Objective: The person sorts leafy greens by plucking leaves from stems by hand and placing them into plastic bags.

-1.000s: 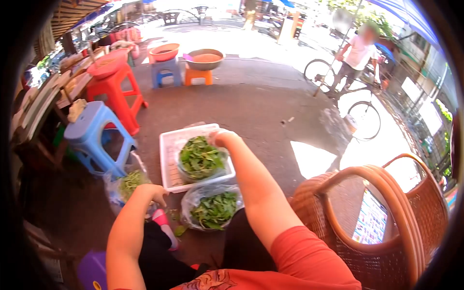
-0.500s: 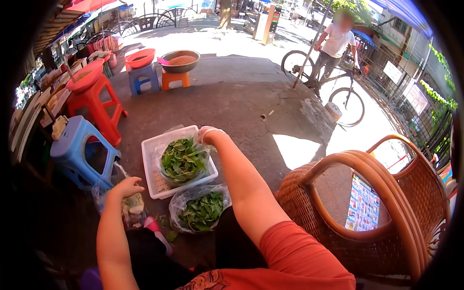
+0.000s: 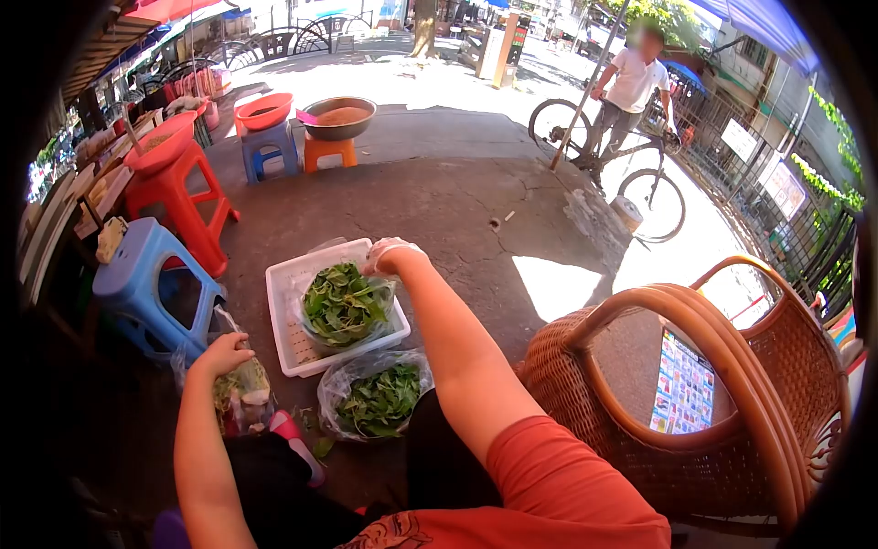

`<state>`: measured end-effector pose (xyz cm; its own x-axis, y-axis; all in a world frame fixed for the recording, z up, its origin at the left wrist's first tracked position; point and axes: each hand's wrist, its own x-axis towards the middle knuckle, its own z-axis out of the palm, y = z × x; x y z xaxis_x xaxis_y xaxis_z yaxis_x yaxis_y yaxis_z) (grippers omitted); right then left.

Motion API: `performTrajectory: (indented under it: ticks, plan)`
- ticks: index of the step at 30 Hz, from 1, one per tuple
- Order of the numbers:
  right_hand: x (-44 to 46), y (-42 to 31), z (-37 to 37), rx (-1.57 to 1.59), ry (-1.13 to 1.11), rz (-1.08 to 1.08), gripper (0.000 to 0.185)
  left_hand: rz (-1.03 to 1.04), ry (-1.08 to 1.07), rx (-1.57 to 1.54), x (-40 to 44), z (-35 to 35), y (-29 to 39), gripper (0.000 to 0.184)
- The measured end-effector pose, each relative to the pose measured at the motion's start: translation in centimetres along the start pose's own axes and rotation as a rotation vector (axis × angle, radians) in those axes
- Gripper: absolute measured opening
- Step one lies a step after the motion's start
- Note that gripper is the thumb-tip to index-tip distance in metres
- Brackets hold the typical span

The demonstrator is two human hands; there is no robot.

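Observation:
A white plastic crate (image 3: 291,355) stands on the ground and holds a clear bag of green leaves (image 3: 344,304). My right hand (image 3: 391,254), in a thin clear glove, is closed on the bag's upper right edge. Nearer to me, against the crate, sits a second clear bag of leaves (image 3: 379,401). My left hand (image 3: 225,353) hovers over a third plastic bag (image 3: 245,399) with stems and pale scraps; its fingers are curled, and what they hold, if anything, is too small to make out.
Blue stool (image 3: 146,265) and red stool (image 3: 197,183) with a basin stand at left. Two basins on low stools are farther back. A wicker chair (image 3: 585,393) is at right. Beyond it, a person (image 3: 636,82) stands with a bicycle (image 3: 651,206).
The view has swung, shifting the scene leftward. My left hand has moved from beside the crate's near corner to over the scrap bag. My right hand has stayed at the leaf bag's edge.

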<state>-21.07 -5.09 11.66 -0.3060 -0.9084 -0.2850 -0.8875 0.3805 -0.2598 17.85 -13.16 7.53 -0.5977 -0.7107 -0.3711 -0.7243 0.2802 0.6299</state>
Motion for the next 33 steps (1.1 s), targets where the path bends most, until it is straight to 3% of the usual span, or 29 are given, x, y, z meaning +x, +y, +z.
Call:
performTrajectory:
  ticks: [7,10,31,33]
  plan:
    - [-0.6,-1.2,-0.2,0.035,-0.064,-0.126,0.047,0.060,-0.006,0.123,0.5,-0.2,-1.3,0.056]
    - [4.6,0.3,3.7,-0.099,-0.013,-0.174,0.043,0.060,0.007,0.131,0.4,-0.1,-1.6,0.056]
    - [1.4,0.2,1.3,-0.045,0.026,-0.111,0.035,0.046,-0.040,0.144,0.7,0.8,-1.8,0.055]
    - [-1.4,-0.8,-1.2,-0.063,-0.095,-0.110,0.039,0.041,-0.051,0.159,0.7,0.9,-1.4,0.055]
